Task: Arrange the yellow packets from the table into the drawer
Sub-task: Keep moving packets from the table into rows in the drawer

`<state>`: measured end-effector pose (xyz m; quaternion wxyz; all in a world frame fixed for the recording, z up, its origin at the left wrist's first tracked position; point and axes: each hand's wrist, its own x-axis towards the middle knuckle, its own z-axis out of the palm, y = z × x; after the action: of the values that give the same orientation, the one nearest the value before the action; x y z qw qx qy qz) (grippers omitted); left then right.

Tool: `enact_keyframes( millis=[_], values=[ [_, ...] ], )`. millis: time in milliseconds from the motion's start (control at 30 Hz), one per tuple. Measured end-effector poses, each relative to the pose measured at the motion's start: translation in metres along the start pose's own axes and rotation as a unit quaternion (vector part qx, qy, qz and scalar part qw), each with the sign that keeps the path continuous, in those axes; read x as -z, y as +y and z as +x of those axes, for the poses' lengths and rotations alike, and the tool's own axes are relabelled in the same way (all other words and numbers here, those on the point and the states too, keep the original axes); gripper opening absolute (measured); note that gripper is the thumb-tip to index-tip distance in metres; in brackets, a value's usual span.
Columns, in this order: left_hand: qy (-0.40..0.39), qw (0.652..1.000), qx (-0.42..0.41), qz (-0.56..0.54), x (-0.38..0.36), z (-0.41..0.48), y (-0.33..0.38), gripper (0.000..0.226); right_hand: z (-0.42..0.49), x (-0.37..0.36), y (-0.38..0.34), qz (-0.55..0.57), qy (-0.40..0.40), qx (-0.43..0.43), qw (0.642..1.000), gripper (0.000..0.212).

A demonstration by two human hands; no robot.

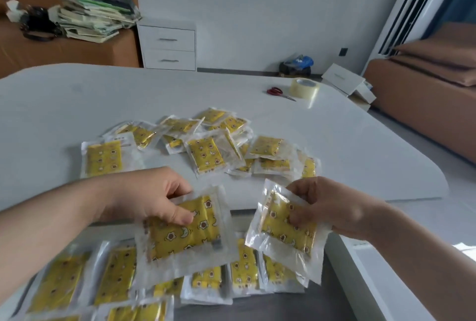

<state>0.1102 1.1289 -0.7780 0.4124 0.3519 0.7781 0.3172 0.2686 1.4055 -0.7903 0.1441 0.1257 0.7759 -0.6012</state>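
Desk (77, 104) is carrying about half the yellow packets (206, 150), rest are sitting in the drawer (283, 310), left grip (154, 197) and right grip (327, 205) each pinching 1 packet (185, 235).

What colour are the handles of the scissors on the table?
Red, seen in the head view; the scissors lie beside the tape roll.

Two hands, one packet each: the left hand (152, 197) holds one yellow packet (185, 235), and the right hand (327, 205) holds a second packet (286, 238). Beyond both hands, a pile (206, 154) of roughly a dozen lies on the worktop (77, 104), too overlapped for an exact count. Beneath the hands, at least seven stored packets (116, 274) lie in one drawer (283, 308). Far beyond the right hand are one pair of scissors (277, 92) and one roll of tape (304, 88).
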Motion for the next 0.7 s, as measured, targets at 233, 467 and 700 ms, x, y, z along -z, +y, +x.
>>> enact_keyframes(
  millis=[233,467,700],
  values=[
    [-0.122,0.944,0.088,0.294,-0.057,0.028,-0.012,0.023,0.013,-0.032,0.033,-0.345,-0.066,-0.058,0.935,0.016],
    [-0.14,0.928,0.137,0.318,-0.103,0.044,-0.047,0.024,0.032,-0.062,0.063,-0.396,-0.126,-0.072,0.907,0.023],
    [-0.128,0.939,0.14,0.287,-0.12,0.04,-0.059,0.028,0.032,-0.072,0.079,-0.384,-0.154,-0.088,0.906,0.03]
  ],
)
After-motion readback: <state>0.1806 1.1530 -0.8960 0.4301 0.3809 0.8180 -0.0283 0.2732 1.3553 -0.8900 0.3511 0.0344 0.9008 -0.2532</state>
